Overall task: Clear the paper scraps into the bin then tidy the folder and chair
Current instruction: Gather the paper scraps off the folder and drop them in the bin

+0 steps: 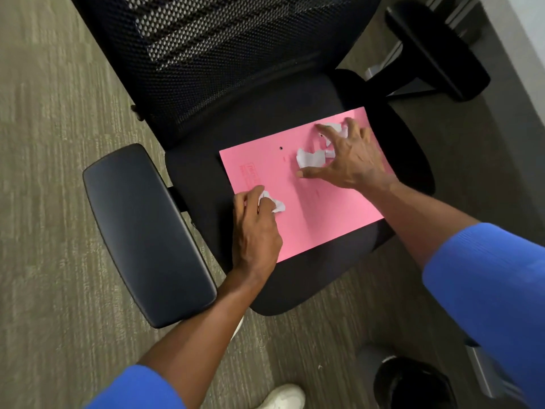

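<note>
A pink folder (309,202) lies flat on the black seat of an office chair (295,278). White crumpled paper scraps rest on it. My left hand (255,231) is at the folder's near left corner, its fingers closed on one scrap (275,203). My right hand (351,157) is spread over the folder's far right part, fingers apart and curled around several scraps (308,157); one more scrap (336,129) shows between its fingers. A dark bin (413,385) stands on the floor at the lower right.
The chair's mesh back (221,54) rises behind the folder. Its padded armrests sit at the left (147,231) and far right (436,48). Grey-green carpet (59,113) surrounds the chair. A white shoe (283,397) is near the bottom edge. A grey wall edge runs along the right.
</note>
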The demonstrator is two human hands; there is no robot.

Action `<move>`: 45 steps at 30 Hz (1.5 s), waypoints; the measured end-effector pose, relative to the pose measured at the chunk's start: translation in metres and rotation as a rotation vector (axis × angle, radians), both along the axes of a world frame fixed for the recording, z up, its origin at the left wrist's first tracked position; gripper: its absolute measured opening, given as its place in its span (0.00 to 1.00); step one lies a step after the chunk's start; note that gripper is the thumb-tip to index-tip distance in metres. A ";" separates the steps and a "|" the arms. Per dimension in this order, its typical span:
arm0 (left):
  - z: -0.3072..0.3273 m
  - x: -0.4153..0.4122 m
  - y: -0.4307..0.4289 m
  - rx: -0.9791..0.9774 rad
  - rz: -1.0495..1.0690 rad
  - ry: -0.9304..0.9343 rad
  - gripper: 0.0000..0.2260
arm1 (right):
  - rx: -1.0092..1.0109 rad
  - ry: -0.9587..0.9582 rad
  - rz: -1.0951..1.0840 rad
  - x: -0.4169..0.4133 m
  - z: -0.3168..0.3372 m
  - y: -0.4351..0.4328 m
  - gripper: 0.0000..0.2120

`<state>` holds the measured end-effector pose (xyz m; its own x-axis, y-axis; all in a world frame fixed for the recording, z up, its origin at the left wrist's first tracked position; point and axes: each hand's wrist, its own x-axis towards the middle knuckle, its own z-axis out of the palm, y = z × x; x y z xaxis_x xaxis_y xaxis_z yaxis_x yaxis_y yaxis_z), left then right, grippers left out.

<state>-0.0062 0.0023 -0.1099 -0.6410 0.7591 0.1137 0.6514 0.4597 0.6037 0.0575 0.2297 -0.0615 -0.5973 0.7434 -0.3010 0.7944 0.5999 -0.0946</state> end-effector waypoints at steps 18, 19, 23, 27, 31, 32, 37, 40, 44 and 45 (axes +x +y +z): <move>0.005 0.040 -0.020 0.139 -0.072 -0.081 0.07 | 0.041 0.568 -0.182 0.035 -0.043 -0.068 0.19; 0.006 0.045 -0.022 0.138 -0.080 -0.087 0.07 | 0.045 0.587 -0.208 0.042 -0.042 -0.071 0.19; 0.010 0.066 -0.029 0.131 -0.126 -0.111 0.08 | 0.076 0.686 -0.384 0.078 -0.040 -0.090 0.17; 0.008 0.091 -0.034 0.115 -0.174 -0.124 0.07 | 0.070 0.768 -0.581 0.129 -0.037 -0.118 0.18; 0.005 0.128 -0.035 0.092 -0.256 -0.145 0.05 | 0.066 0.774 -0.727 0.190 -0.042 -0.152 0.19; 0.005 0.139 -0.035 0.085 -0.277 -0.151 0.05 | 0.065 0.778 -0.770 0.205 -0.045 -0.162 0.19; 0.003 0.203 -0.033 -0.028 -0.319 -0.312 0.05 | 0.043 0.733 -1.011 0.284 -0.059 -0.213 0.19; -0.007 0.247 -0.034 -0.191 -0.233 -0.524 0.02 | 0.008 0.674 -1.181 0.328 -0.068 -0.240 0.20; -0.022 0.306 -0.036 -0.334 -0.145 -0.706 0.02 | 0.019 0.718 -1.311 0.381 -0.086 -0.273 0.18; -0.027 0.321 -0.037 -0.353 -0.131 -0.733 0.02 | 0.029 0.728 -1.345 0.394 -0.090 -0.280 0.17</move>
<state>0.3149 -0.0343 -0.1366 -0.3633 0.7457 -0.5585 0.2093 0.6494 0.7310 0.4516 -0.0503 -0.1516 0.4964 0.8382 -0.2261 0.5215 -0.4961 -0.6942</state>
